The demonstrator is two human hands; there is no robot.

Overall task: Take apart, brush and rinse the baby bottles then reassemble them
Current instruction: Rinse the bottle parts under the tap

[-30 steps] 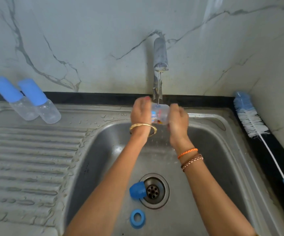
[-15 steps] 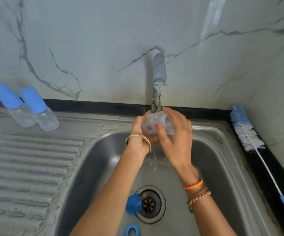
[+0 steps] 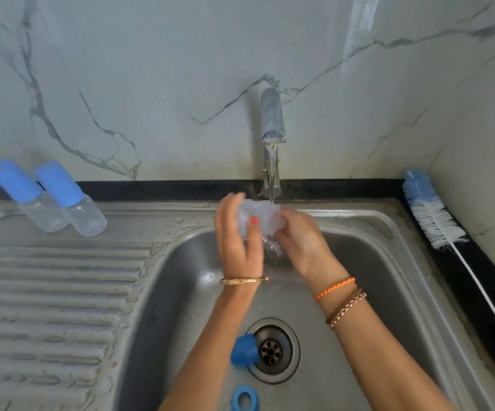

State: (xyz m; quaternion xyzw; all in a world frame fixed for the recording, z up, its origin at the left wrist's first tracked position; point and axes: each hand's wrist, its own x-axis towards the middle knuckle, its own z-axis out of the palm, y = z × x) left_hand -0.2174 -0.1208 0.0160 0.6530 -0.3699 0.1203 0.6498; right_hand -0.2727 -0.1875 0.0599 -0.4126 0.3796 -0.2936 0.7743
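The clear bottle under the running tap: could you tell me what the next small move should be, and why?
Probably tip the clear bottle to drain it into the sink. Both the left hand and the right hand grip it under the tap stream, so rinsing is underway, and its blue cap and blue ring still wait in the basin.

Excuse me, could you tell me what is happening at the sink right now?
A person is rinsing a clear bottle body under the running tap, gripping it with the left hand and right hand. A blue cap and blue ring lie in the basin. Two capped bottles rest on the drainboard.
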